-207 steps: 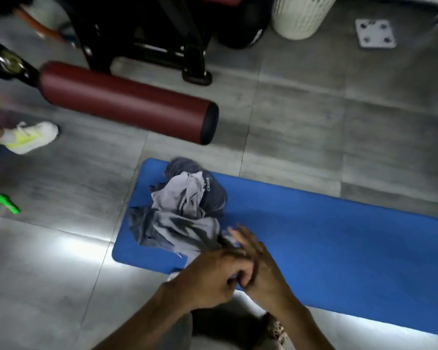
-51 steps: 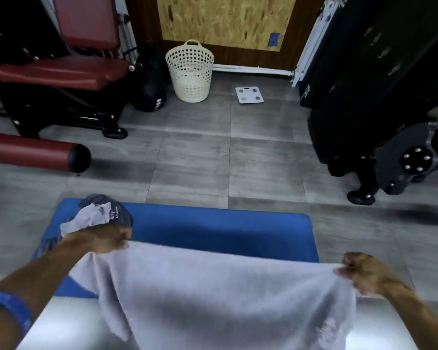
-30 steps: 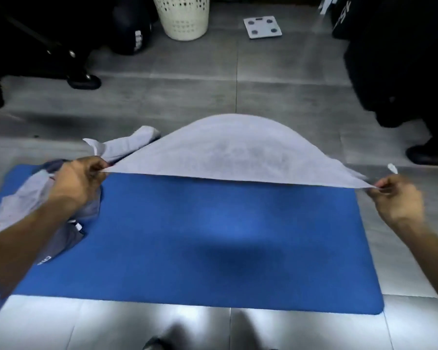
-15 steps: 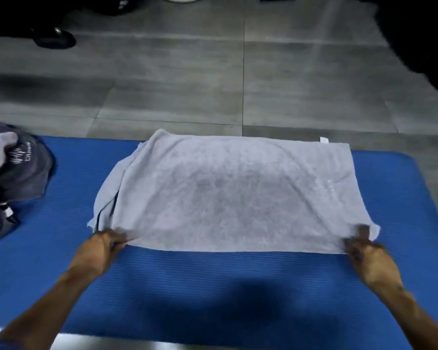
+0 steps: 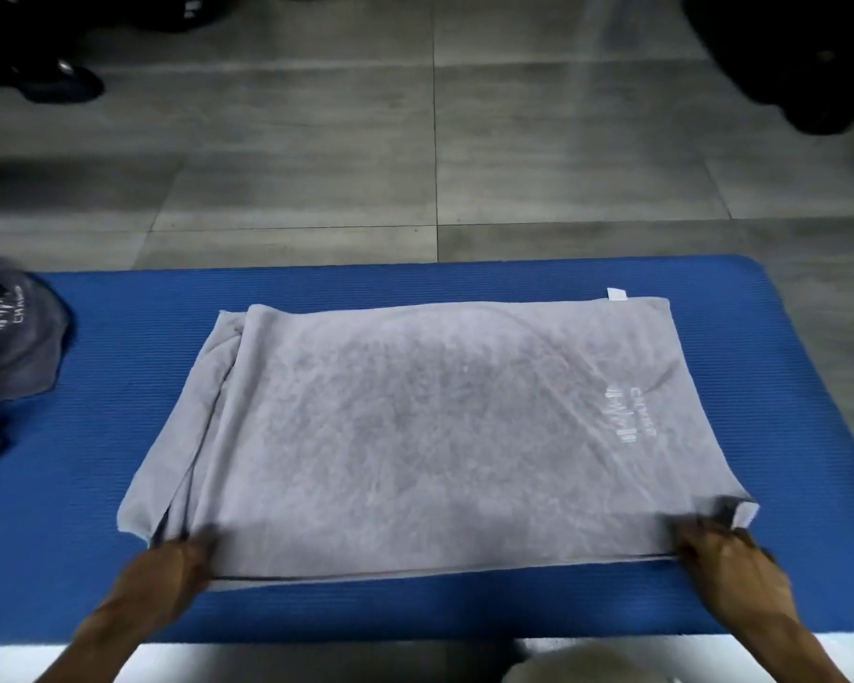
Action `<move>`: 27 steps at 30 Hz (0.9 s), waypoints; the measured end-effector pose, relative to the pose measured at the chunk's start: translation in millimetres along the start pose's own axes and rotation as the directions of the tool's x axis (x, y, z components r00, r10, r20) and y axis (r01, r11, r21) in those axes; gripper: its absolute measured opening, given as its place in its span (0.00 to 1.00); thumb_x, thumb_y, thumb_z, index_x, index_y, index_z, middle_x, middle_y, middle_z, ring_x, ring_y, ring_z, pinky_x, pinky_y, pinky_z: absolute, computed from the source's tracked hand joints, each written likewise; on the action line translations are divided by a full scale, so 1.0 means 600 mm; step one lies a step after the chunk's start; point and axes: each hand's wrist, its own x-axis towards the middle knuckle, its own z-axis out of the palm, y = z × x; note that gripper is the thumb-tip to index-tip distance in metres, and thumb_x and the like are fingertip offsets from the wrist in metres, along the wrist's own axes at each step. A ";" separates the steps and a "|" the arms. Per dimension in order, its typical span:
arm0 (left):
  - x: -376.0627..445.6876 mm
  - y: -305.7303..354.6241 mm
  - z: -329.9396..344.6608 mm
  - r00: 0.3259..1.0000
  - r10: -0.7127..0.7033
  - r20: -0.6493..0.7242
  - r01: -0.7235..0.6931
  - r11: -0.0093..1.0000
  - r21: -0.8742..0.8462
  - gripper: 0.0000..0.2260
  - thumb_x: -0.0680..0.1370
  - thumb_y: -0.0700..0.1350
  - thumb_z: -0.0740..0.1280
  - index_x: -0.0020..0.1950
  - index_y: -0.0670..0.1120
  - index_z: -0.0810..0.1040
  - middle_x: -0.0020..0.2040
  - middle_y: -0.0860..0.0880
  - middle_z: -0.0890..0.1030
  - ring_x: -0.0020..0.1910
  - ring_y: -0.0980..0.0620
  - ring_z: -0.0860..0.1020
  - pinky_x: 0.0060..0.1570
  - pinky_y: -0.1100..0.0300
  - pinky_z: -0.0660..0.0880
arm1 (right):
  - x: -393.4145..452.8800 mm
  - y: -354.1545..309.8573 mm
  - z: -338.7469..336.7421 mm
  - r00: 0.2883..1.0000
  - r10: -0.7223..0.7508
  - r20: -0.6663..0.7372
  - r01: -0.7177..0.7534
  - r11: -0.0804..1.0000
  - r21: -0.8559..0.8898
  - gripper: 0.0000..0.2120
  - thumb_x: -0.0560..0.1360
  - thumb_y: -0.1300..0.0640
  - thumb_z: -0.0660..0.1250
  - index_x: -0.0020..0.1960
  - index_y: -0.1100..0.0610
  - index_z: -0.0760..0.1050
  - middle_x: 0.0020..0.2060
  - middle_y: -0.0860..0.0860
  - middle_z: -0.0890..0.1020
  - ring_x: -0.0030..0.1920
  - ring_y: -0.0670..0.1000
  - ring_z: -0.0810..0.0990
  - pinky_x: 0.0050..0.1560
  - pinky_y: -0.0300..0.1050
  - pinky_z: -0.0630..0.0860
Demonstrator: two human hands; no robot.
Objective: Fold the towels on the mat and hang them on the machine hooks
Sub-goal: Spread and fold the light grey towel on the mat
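A light grey towel lies spread flat on the blue mat, with a white logo near its right edge and a fold along its left side. My left hand pinches the towel's near left corner. My right hand grips the near right corner, which is slightly turned up. A heap of darker grey towels sits on the mat's left end.
Grey floor tiles stretch beyond the mat. Dark machine bases stand at the far left and far right. A pale object shows at the bottom edge.
The towel was lifted from the heap, stretched between both hands and laid flat on the mat. Since half a second ago it has been drawn a little nearer.
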 end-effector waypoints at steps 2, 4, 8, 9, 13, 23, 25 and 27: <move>-0.009 0.021 0.000 1.000 -0.005 0.011 0.004 0.998 0.062 0.16 0.77 0.57 0.57 0.60 0.54 0.75 0.57 0.52 0.81 0.56 0.52 0.79 0.52 0.59 0.72 | -0.009 0.004 0.004 0.999 0.015 0.037 -0.016 0.999 0.030 0.04 0.76 0.51 0.60 0.48 0.45 0.74 0.53 0.44 0.81 0.54 0.49 0.79 0.49 0.45 0.74; -0.010 0.056 -0.005 0.999 -0.045 -0.024 0.049 0.983 0.179 0.20 0.79 0.57 0.57 0.69 0.53 0.69 0.63 0.52 0.78 0.61 0.51 0.77 0.57 0.59 0.71 | -0.006 0.010 0.009 0.996 0.044 0.076 -0.054 0.989 0.135 0.05 0.76 0.51 0.62 0.51 0.45 0.75 0.51 0.47 0.82 0.52 0.53 0.81 0.47 0.47 0.75; -0.003 0.171 -0.017 0.982 0.064 -0.175 -0.020 0.969 0.245 0.15 0.75 0.52 0.59 0.57 0.50 0.77 0.56 0.52 0.81 0.55 0.51 0.80 0.51 0.59 0.76 | 0.014 0.033 0.014 0.959 0.188 -0.211 -0.097 0.921 0.378 0.16 0.72 0.58 0.70 0.59 0.56 0.76 0.53 0.59 0.81 0.48 0.65 0.80 0.48 0.59 0.76; 0.002 0.201 -0.010 0.970 0.135 -0.201 -0.089 0.971 0.224 0.15 0.72 0.51 0.58 0.53 0.49 0.80 0.51 0.50 0.83 0.49 0.48 0.82 0.45 0.56 0.80 | 0.017 0.033 0.011 0.942 0.241 -0.232 -0.137 0.911 0.389 0.19 0.71 0.58 0.71 0.61 0.57 0.75 0.57 0.60 0.78 0.51 0.67 0.78 0.51 0.61 0.75; 0.001 0.326 0.046 0.896 0.423 -0.136 -0.416 0.906 0.079 0.26 0.66 0.52 0.57 0.62 0.51 0.77 0.58 0.47 0.81 0.49 0.45 0.82 0.37 0.54 0.81 | 0.029 0.049 0.023 0.914 0.402 -0.057 -0.328 0.813 0.481 0.19 0.75 0.54 0.66 0.63 0.55 0.67 0.61 0.60 0.74 0.58 0.66 0.73 0.56 0.63 0.71; -0.021 0.483 0.135 0.767 0.623 -0.152 -0.612 0.782 0.119 0.46 0.37 0.44 0.79 0.57 0.49 0.79 0.61 0.46 0.78 0.52 0.43 0.83 0.44 0.49 0.81 | 0.001 0.109 0.051 0.868 0.496 -0.018 -0.428 0.766 0.479 0.05 0.74 0.57 0.67 0.49 0.55 0.75 0.49 0.60 0.79 0.48 0.63 0.76 0.51 0.57 0.73; -0.013 0.488 0.132 0.791 0.587 -0.173 -0.576 0.809 0.115 0.42 0.45 0.45 0.79 0.59 0.50 0.76 0.64 0.47 0.72 0.55 0.44 0.81 0.43 0.50 0.81 | 0.023 0.105 0.043 0.859 0.501 -0.102 -0.417 0.803 0.426 0.14 0.72 0.57 0.69 0.56 0.58 0.75 0.55 0.62 0.76 0.53 0.67 0.73 0.54 0.62 0.69; -0.003 0.491 0.122 0.783 0.582 -0.220 -0.578 0.811 0.088 0.33 0.62 0.52 0.71 0.67 0.51 0.70 0.70 0.45 0.70 0.65 0.42 0.73 0.50 0.46 0.79 | 0.071 0.077 0.006 0.880 0.430 -0.203 -0.295 0.828 0.477 0.18 0.71 0.59 0.69 0.60 0.59 0.74 0.56 0.63 0.76 0.53 0.68 0.74 0.54 0.62 0.70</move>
